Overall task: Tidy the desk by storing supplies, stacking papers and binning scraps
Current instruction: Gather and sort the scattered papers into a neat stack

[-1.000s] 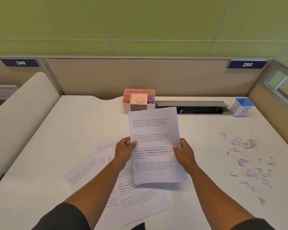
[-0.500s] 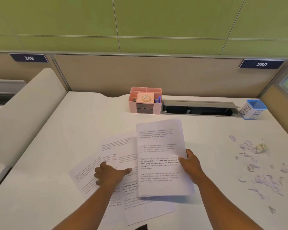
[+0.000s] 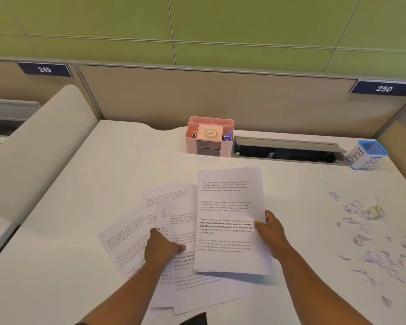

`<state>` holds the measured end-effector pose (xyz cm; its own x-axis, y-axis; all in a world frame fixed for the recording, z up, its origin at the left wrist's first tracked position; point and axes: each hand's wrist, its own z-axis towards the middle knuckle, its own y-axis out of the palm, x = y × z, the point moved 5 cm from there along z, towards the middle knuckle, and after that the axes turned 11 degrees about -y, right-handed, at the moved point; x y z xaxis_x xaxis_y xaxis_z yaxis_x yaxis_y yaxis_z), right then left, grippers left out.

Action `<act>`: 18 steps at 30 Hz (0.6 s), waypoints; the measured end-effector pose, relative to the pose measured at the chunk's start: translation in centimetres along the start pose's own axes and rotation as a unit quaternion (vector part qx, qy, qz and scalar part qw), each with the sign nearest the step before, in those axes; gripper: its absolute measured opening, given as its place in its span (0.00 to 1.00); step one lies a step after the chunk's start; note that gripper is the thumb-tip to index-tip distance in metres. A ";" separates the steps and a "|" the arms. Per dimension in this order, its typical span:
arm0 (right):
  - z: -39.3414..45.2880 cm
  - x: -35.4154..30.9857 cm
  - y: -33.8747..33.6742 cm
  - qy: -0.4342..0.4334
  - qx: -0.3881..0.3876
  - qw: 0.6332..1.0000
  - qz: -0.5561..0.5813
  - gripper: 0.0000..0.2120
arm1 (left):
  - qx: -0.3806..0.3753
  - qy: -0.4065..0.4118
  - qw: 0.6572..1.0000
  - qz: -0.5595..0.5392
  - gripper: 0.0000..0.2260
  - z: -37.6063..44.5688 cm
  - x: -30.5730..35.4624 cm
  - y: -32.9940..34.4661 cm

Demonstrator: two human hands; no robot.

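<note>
head view: right hand (image 3: 271, 233) gripped gathered stack (image 3: 231, 221) by its edge, keeping it squared above loose sheets (image 3: 136, 233) on surface (image 3: 68, 231); left hand (image 3: 161, 248) fingers curled, pressing a sheet, likely to collect it.

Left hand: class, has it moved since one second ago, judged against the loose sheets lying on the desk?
Yes. The left hand left the held stack and went down-left onto the loose sheets.

White desk (image 3: 80, 207). Loose printed sheets (image 3: 136, 233) fanned at six o'clock; pink organizer (image 3: 209, 146) at twelve; blue-rimmed bin cup (image 3: 366, 158) at two; torn paper scraps (image 3: 370, 233) scattered at three.
</note>
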<state>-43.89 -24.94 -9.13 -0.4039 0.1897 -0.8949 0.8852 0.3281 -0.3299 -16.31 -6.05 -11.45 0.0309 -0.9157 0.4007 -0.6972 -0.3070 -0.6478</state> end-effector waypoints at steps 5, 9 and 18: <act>0.1 -0.1 0.1 0.005 0.003 1.000 0.004 0.12 | -0.074 0.030 0.997 -0.023 0.19 0.6 -0.2 0.2; 0.0 0.0 -0.3 0.012 0.011 1.000 0.014 0.12 | -0.157 0.027 0.983 -0.096 0.16 1.7 0.8 -0.9; -0.5 0.4 -0.7 0.056 0.047 0.995 0.061 0.17 | -0.372 0.091 0.903 -0.193 0.25 -0.8 8.6 -5.2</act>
<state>-44.77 -24.58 -9.13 -0.3098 0.3261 -0.8932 0.9451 0.2087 -0.2516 -13.01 -12.14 -4.11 0.3033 -0.6986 0.6480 -0.9502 -0.2732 0.1503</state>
